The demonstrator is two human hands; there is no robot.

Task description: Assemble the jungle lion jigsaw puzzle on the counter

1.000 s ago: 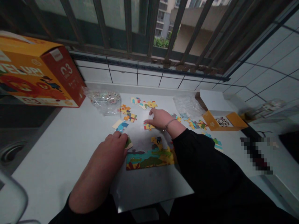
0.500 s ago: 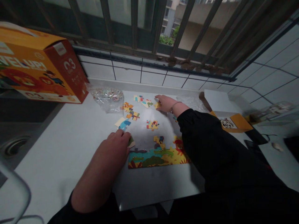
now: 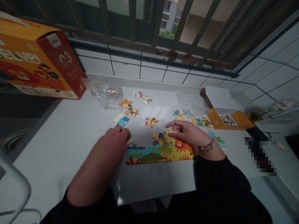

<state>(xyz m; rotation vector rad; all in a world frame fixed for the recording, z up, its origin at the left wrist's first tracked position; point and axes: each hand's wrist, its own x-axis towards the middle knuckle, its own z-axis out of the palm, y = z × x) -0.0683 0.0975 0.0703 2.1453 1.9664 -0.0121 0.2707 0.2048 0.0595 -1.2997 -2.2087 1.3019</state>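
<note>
My right hand (image 3: 184, 133) pinches a yellow jigsaw puzzle piece (image 3: 172, 133) between thumb and curled fingers, with its index finger stretched out. It hovers over the upper edge of the partly joined puzzle (image 3: 151, 157), which shows crocodiles, a bush and a lion. My left hand (image 3: 116, 138) is closed around a greenish puzzle piece (image 3: 130, 138) by the puzzle's upper left corner; much of that piece is hidden. Beyond my left fingers lies a blue and cream piece (image 3: 122, 120). A small joined group of yellow pieces (image 3: 151, 121) rests just above the puzzle.
Loose pieces (image 3: 129, 109) lie at the back left, and others (image 3: 178, 114) on the right. A clear bag of pieces (image 3: 105, 93) is near the big orange box (image 3: 58, 65). An empty-looking plastic bag (image 3: 192, 101) and an open yellow box (image 3: 243, 120) stand at the right.
My right hand has come back from the far side of the counter toward the puzzle, bringing the yellow puzzle piece. My left hand has stayed in place.
</note>
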